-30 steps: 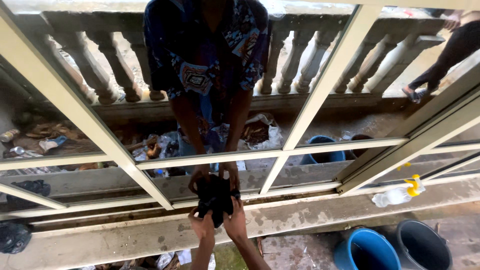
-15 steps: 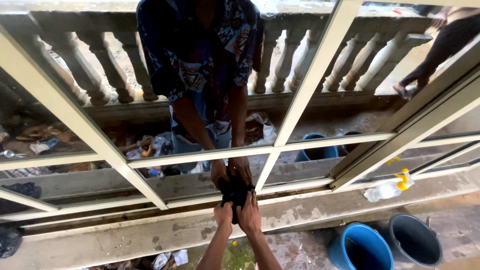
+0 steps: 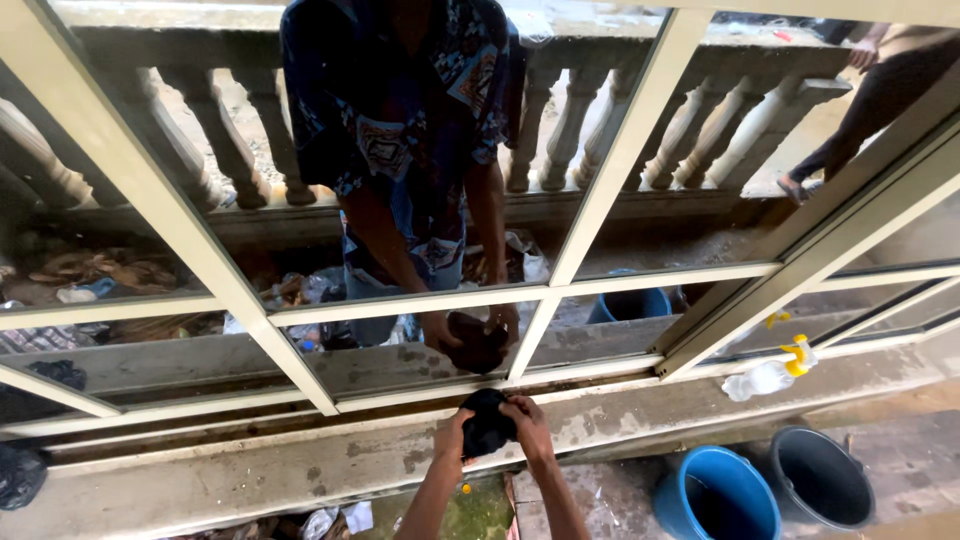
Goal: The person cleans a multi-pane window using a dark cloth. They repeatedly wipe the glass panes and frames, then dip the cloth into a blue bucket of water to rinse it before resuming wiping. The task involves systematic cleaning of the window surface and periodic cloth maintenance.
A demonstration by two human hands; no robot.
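Glass window (image 3: 400, 200) ahead, concrete sill (image 3: 250, 470) beneath. My left hand (image 3: 452, 438) and right hand (image 3: 528, 428) both clamped on black cloth (image 3: 487, 424), low by pane. 2 buckets: blue bucket (image 3: 715, 495), dark bucket (image 3: 822, 478) at right.

Cloth (image 3: 487, 425) black; window frame (image 3: 600, 200) cream; blue bucket (image 3: 715, 495) beside dark grey bucket (image 3: 820, 478); spray bottle (image 3: 775, 372) clear, yellow trigger; reflected shirt (image 3: 400, 110) navy with pale geometric print; ledge (image 3: 250, 470) grey, stained

Both forearms (image 3: 440, 500) and bystander (image 3: 870, 90) cut off by frame edges
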